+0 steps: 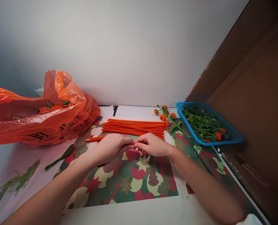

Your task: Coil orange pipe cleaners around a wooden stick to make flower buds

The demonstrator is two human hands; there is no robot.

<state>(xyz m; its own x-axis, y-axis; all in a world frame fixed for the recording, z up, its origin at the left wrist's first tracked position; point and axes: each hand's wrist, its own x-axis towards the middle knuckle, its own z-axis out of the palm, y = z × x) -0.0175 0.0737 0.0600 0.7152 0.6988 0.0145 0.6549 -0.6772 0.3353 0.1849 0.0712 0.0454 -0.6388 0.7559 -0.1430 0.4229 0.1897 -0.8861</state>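
Note:
My left hand [115, 145] and my right hand [153, 144] meet over the patterned sheet, fingertips pinched together. A bit of orange pipe cleaner [134, 145] shows between them; most of it is hidden by the fingers. From behind my left hand juts a thin stick wound with orange pipe cleaner [96, 138]; whether that hand touches it I cannot tell. Just beyond both hands lies a bundle of straight orange pipe cleaners [134, 125]. Right of the bundle rests a fuzzy flower stem [169, 117] with orange blooms and green leaves.
An orange plastic bag [59, 128] with orange flowers inside stands at left. Near it lie a dark green fuzzy piece [59, 157] and green leafy strands [19, 181]. A blue basket [223, 143] of green stems is at right, beside a cardboard panel [253, 93].

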